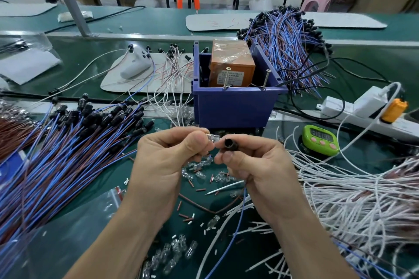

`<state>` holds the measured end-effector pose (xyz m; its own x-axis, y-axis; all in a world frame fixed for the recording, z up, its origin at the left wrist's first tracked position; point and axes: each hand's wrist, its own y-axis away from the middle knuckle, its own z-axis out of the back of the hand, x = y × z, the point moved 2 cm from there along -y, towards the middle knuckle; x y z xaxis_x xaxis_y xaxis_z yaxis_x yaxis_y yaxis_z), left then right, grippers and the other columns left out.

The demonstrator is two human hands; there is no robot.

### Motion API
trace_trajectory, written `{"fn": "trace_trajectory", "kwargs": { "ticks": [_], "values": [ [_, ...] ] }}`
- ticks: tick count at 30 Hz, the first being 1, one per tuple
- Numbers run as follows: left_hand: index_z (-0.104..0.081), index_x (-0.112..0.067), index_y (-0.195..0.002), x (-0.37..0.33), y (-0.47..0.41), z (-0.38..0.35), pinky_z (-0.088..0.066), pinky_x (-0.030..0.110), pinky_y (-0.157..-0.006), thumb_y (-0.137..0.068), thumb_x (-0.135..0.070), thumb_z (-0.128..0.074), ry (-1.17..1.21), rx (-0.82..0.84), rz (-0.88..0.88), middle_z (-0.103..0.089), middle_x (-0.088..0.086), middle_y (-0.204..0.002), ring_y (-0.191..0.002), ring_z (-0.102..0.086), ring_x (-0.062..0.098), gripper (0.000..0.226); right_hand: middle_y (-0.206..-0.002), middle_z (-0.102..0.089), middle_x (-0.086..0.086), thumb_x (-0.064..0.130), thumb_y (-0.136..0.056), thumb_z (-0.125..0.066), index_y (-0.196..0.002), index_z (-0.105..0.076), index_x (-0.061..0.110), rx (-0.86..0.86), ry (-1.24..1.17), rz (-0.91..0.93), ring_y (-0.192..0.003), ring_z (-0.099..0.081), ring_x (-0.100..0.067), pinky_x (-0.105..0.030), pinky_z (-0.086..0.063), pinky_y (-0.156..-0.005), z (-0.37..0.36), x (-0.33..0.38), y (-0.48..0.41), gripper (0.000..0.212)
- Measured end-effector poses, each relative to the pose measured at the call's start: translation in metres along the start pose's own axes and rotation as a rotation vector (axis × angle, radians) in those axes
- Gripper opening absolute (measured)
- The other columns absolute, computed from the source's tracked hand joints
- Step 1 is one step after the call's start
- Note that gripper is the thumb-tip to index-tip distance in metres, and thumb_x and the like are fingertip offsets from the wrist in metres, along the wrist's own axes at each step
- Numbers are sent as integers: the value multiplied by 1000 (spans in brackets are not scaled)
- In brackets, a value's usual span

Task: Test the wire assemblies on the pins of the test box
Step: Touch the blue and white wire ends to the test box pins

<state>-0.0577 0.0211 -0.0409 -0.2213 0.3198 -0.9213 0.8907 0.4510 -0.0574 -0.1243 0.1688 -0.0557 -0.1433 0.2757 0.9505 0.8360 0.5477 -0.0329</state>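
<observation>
My left hand (165, 156) pinches a small clear bulb (212, 137) between thumb and forefinger. My right hand (256, 165) grips a black socket (230, 144) whose open end faces the bulb; its blue wire (235, 231) hangs down from the hand. Bulb and socket are a finger's width apart, just in front of the blue bin (235, 106). In the bin stands the orange test box (231, 63), and two screw pins (266, 79) stick up at the bin's front rim.
Blue-and-brown wire assemblies with black sockets are heaped at left (68, 147) and back right (288, 45). White wires (353, 199) pile at right. Loose clear bulbs (172, 253) and cut sleeve bits lie under my hands. A green timer (320, 139) and a power strip (362, 108) sit right.
</observation>
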Motion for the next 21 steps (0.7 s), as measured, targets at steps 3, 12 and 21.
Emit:
{"fn": "trace_trajectory", "kwargs": {
  "ticks": [3, 12, 21],
  "values": [
    [-83, -19, -75, 0, 0, -1, -54, 17, -62, -44, -56, -98, 2, 22, -28, -75, 3, -67, -62, -70, 10, 50, -73, -75, -10, 6, -73, -74, -86, -84, 18, 23, 5, 8, -63, -63, -8, -28, -37, -59, -1, -1, 0, 20],
    [-83, -21, -74, 3, 1, -2, -54, 16, -62, -44, -52, -100, 39, 69, -45, -76, 3, -66, -60, -72, 9, 46, -71, -74, -7, 3, -76, -71, -85, -83, 17, 89, -73, 16, -58, -57, -7, -23, -34, -56, -3, -1, 1, 20],
    [-84, -20, -75, 6, -1, 0, -56, 20, -66, -44, -53, -99, 35, 65, -43, -76, 4, -68, -62, -72, 11, 48, -71, -74, -7, 6, -74, -75, -86, -83, 18, 94, -64, 36, -58, -55, -9, -27, -32, -57, -3, -3, 0, 19]
  ]
}}
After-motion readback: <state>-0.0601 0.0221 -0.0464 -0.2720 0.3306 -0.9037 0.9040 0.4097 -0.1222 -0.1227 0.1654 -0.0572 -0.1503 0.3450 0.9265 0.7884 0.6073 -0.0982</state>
